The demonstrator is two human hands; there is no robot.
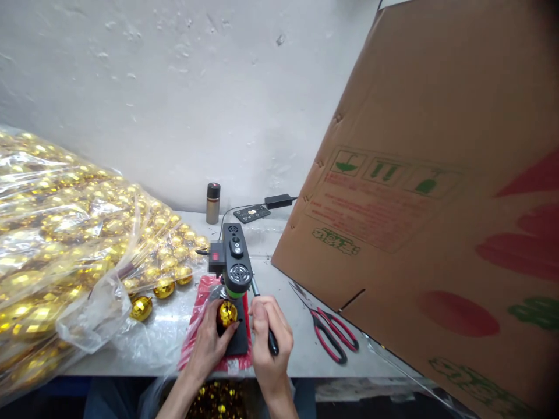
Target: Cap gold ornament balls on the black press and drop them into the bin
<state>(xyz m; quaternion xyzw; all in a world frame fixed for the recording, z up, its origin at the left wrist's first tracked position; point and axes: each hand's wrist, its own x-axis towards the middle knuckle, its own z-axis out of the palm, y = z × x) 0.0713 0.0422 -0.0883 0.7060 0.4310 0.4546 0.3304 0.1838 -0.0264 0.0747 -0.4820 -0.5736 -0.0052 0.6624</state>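
My left hand (208, 336) is closed around a shiny gold mirrored ball (227, 314), gripping it from the left and front. The ball sits on a dark base plate (236, 343), right under the head of a small black machine (238, 256). In my right hand (271, 331) is a black-handled rod (273, 342), its metal shaft running up toward the machine's right side. Whether that shaft joins the machine, I cannot tell. Red plastic sheeting (198, 317) lies beneath the base plate.
A clear bag (87, 233) heaped with gold balls fills the left, some balls loose at its mouth. Red-handled scissors (334, 331) lie to the right, beside a large cardboard box (414, 192). Behind stand a small bottle (213, 205) and a black adapter (279, 201).
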